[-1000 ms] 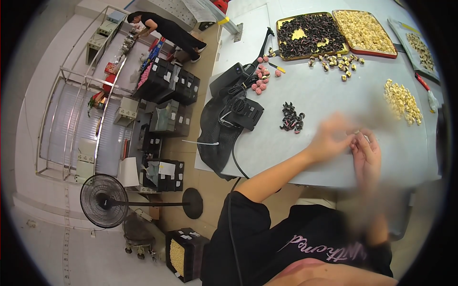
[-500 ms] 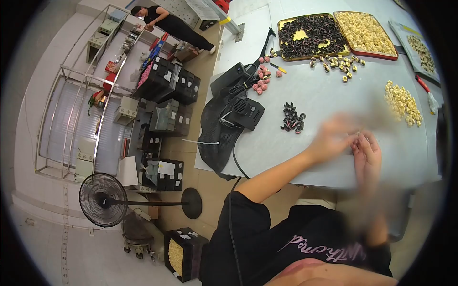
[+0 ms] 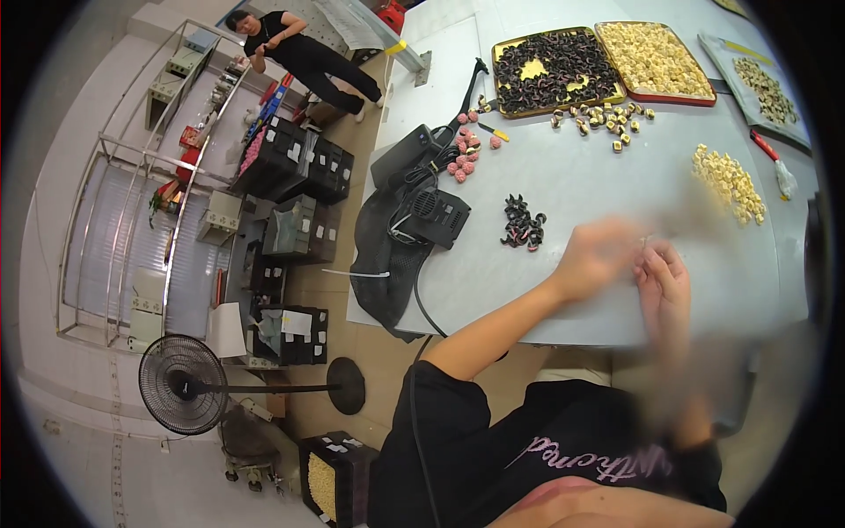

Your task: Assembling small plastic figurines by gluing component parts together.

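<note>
My left hand (image 3: 597,257) and my right hand (image 3: 664,280) meet over the near part of the grey table (image 3: 581,189), fingertips almost touching. Both are closed in a pinch. A tiny pale bit shows between the fingertips, too small to name; the left fingers are partly blurred. To the left of the hands lies a small heap of black curved pieces (image 3: 524,222) with pinkish edges. A loose pile of cream-coloured small pieces (image 3: 729,183) is off to the right. Farther back sit several black-and-cream blocks (image 3: 616,123).
Trays of black pieces (image 3: 559,75) and cream pieces (image 3: 656,62) stand at the back. Pink balls (image 3: 462,161), a yellow knife (image 3: 495,132) and a black corded device (image 3: 431,216) lie left. A bag (image 3: 761,88) and a red-handled tool (image 3: 764,145) are right. A person (image 3: 299,53) stands beyond.
The whole view has shifted slightly, so the table sits farther left. My hands stay together in the pinch. The person in the background has straightened and turned this way.
</note>
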A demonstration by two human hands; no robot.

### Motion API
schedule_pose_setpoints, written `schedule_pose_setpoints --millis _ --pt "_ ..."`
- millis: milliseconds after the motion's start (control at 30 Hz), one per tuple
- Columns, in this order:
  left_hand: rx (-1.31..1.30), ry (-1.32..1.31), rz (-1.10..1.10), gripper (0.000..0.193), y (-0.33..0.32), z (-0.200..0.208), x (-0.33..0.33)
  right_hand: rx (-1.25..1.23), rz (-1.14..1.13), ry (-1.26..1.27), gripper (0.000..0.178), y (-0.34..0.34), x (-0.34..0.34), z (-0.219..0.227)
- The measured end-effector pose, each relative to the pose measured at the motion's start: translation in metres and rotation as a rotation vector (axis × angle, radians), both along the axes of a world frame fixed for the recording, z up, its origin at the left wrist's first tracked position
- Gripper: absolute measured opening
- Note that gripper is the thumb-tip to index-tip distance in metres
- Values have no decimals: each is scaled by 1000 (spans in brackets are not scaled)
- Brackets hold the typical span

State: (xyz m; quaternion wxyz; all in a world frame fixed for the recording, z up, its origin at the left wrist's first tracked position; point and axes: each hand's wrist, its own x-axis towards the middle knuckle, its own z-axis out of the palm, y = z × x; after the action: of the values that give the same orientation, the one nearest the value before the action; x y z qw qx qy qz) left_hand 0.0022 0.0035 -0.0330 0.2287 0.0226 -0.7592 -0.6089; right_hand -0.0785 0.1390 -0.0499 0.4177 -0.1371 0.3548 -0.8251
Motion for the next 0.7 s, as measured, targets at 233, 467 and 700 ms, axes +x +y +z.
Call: schedule_pose_setpoints --millis 233,467,700 --pt "-10 15 -39 31 0 -4 -1 -7 21 17 10 2 0 -2" --pt "27 -30 -62 32 -2 0 0 17 15 4 10 1 0 1" --pt "90 5 42 30 -10 -4 -1 13 46 8 9 1 -1 4"
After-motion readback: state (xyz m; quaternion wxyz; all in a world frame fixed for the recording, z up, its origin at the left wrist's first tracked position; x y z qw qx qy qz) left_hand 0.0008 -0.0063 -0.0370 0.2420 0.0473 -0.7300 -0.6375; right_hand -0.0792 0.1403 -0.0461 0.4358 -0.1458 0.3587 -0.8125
